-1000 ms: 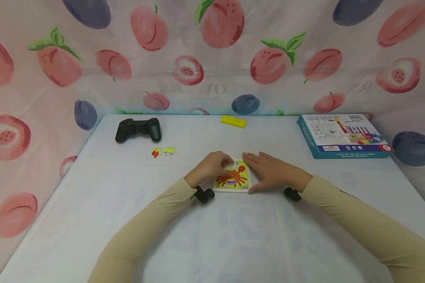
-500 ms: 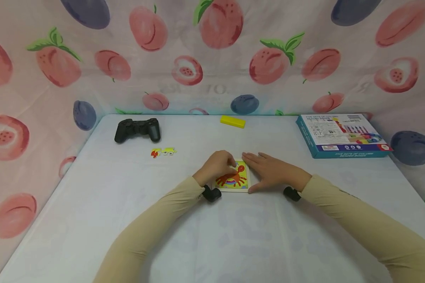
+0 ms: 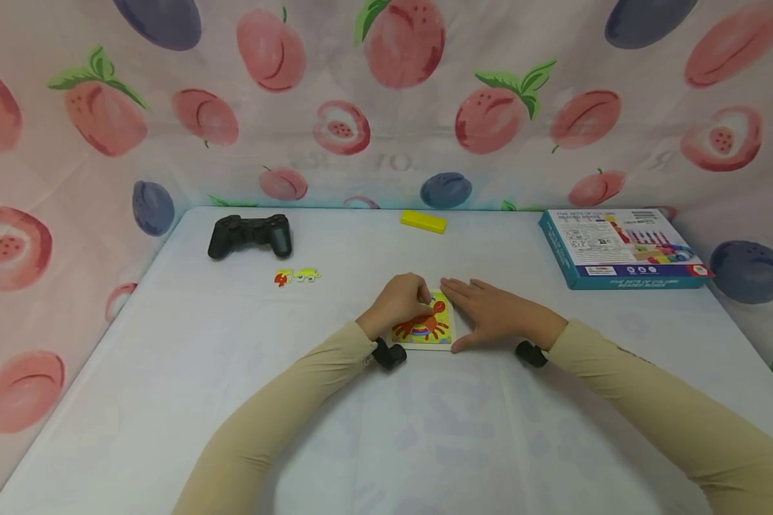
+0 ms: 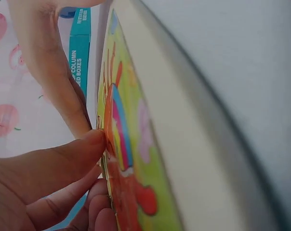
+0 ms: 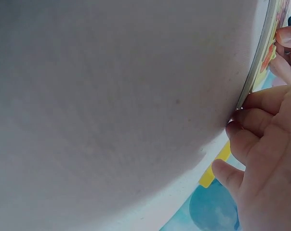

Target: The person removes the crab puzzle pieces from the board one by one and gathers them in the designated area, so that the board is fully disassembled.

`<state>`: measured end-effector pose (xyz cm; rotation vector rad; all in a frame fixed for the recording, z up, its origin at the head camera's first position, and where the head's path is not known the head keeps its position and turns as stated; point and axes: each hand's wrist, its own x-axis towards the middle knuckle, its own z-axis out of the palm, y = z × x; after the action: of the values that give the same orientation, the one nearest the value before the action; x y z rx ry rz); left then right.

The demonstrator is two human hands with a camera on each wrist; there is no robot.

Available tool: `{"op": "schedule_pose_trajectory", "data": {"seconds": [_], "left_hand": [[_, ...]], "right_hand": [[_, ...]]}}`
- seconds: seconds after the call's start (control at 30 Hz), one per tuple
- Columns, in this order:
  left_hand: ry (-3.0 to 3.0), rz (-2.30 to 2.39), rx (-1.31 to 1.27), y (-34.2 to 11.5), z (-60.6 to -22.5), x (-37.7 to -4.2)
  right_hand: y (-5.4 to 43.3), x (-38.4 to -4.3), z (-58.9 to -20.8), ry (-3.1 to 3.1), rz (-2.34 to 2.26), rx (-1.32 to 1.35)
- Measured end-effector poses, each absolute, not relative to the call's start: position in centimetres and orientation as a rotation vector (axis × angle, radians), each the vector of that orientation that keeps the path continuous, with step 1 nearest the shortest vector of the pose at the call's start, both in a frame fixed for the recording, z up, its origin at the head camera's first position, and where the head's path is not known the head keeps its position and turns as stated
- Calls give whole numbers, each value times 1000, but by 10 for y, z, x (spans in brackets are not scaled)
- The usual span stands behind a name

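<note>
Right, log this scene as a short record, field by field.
Left hand: thumb on the crab puzzle; whether it pinches a piece is unclear
Right hand: fingers extended, at the puzzle's right edge
Loose pieces: lying left of the puzzle, apart from it
Far left: black game controller
Far middle: yellow block
Far right: teal-edged box

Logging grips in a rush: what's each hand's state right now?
Left hand: fingers curled at the crab puzzle; whether they pinch anything cannot be told.
Right hand: open, touching the puzzle's edge.

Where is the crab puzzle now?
In the head view, just below centre: the crab puzzle lies on the table, partly under the left hand, with the right hand at its right edge.
</note>
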<state>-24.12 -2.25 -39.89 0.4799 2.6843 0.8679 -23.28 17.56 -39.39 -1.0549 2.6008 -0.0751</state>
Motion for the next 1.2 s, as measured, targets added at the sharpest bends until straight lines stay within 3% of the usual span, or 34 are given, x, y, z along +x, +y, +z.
{"op": "schedule_pose_trajectory", "data": {"seconds": [1.2], "left_hand": [[2593, 1099, 415, -21, -402, -246]], "right_hand": [[174, -231, -393, 2614, -102, -1016]]}}
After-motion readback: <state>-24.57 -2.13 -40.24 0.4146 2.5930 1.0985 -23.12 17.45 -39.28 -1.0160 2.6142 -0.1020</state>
